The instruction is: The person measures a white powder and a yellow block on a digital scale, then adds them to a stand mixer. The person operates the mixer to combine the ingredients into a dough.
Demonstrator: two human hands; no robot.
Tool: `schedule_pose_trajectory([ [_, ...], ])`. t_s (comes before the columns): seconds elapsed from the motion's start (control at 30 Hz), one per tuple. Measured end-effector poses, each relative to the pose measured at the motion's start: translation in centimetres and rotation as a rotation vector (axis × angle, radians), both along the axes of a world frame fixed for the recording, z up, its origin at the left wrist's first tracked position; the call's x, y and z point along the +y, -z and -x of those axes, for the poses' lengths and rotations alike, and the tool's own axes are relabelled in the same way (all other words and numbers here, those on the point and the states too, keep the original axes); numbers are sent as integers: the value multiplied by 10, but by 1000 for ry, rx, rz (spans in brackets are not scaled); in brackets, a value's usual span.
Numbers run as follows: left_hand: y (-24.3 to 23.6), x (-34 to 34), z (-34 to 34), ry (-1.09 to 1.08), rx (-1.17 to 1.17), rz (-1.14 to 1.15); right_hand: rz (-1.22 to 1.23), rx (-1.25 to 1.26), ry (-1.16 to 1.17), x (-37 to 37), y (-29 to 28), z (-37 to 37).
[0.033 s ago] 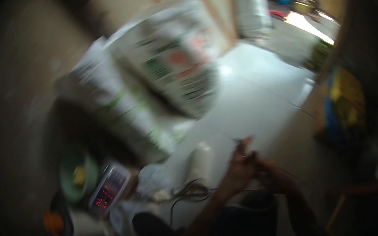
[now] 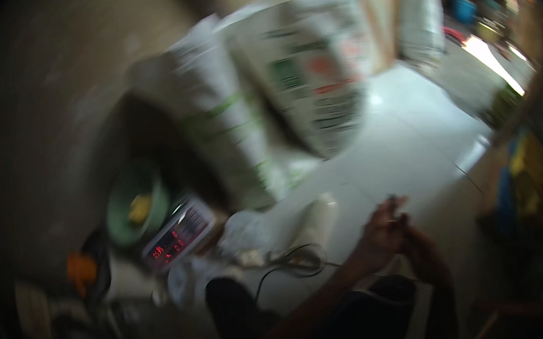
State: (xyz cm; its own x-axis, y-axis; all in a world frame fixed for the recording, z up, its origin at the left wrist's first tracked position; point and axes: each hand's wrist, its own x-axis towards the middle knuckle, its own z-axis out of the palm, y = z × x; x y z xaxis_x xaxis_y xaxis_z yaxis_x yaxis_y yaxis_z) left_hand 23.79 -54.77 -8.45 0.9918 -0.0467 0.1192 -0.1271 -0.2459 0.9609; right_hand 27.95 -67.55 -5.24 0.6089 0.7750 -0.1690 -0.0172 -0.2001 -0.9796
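My left hand (image 2: 379, 241) and my right hand (image 2: 423, 251) are close together over the floor in front of my knees. The fingers of both are bent and pressed together. Between the fingertips a small dark thing (image 2: 393, 205) sticks up; it is too small and dim to name, and I cannot tell which hand grips it. Left of my hands, a long pale plastic-wrapped bundle (image 2: 318, 223) lies on the floor, with a looped dark cable (image 2: 310, 259) at its near end. A clear plastic bag (image 2: 244, 231) is beside it.
Two big white woven sacks (image 2: 319, 107) (image 2: 211, 113) lean at the wall. A digital scale (image 2: 182, 234) with red figures stands by a green bowl (image 2: 118, 217) holding something yellow (image 2: 140, 208). An orange thing (image 2: 81, 271) lies far left, a yellow-blue sack (image 2: 527, 170) right.
The whole scene, my hands included, has shifted right in the picture as my head turned left. My hands keep nearly the same pose together.
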Motion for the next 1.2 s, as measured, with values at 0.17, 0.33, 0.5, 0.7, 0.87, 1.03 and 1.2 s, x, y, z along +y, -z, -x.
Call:
schedule_pose_trajectory([
  [0.17, -23, 115, 105, -662, -167, -164, 119, -153, 212, -43, 29, 9],
  [0.33, 50, 261, 298, -1477, 157, 15, 112, -109, 310, -73, 71, -2],
  [0.5, 190, 355, 419, -1867, 427, -277, 246, -219, 269, -39, 57, 5],
  [0.7, 248, 464, 463, -1890, 388, -318, 320, -273, 256, -6, 59, 13],
  [0.87, 340, 443, 408, -1772, 139, 287, 362, -297, 236, 26, 58, 21],
  [1.03, 283, 383, 354, -1646, 26, 814, 379, -338, 194, 62, 58, 24],
  [1.2, 261, 339, 354, -1521, 155, 138, 401, -363, 162, 85, 54, 25],
])
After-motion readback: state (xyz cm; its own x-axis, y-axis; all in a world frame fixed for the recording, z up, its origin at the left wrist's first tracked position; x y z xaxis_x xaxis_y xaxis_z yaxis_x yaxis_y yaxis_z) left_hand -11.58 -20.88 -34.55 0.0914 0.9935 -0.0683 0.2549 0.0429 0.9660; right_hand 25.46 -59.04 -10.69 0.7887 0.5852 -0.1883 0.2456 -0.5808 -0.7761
